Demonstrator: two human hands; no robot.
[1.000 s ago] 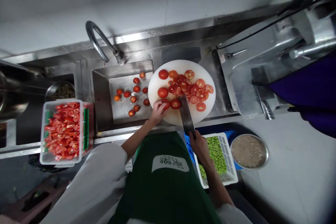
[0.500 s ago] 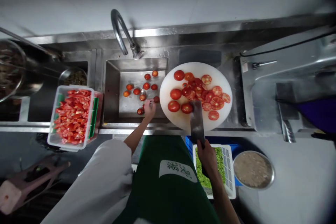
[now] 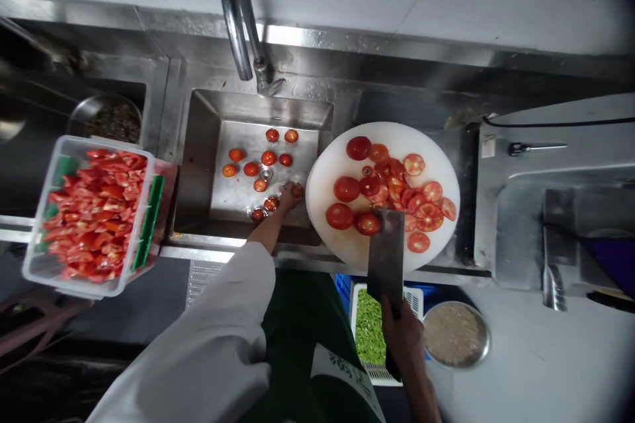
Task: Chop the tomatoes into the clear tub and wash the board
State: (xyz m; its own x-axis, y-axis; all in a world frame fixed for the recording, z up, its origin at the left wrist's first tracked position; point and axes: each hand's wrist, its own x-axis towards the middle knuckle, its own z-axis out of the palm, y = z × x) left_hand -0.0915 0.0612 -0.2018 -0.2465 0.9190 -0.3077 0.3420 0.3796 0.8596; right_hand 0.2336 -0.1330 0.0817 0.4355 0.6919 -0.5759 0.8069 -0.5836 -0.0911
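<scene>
My left hand reaches down into the steel sink, its fingers curled round a small red tomato near the sink's right side. Several other tomatoes lie loose on the sink bottom around the drain. In my right hand is the handle of a cleaver. Its broad blade extends over the front of the round white cutting board, with the tip beside a whole tomato. Sliced tomatoes spread over the board's middle and right, and whole ones sit on its left.
A clear plastic tub of cut tomatoes stands left of the sink. The faucet arches over the sink's back. Below the counter are a white basket with chopped greens and a round metal bowl.
My left hand has moved slightly right within the sink and closed round a tomato. My right hand still holds the cleaver at the board's front. The view has shifted closer.
</scene>
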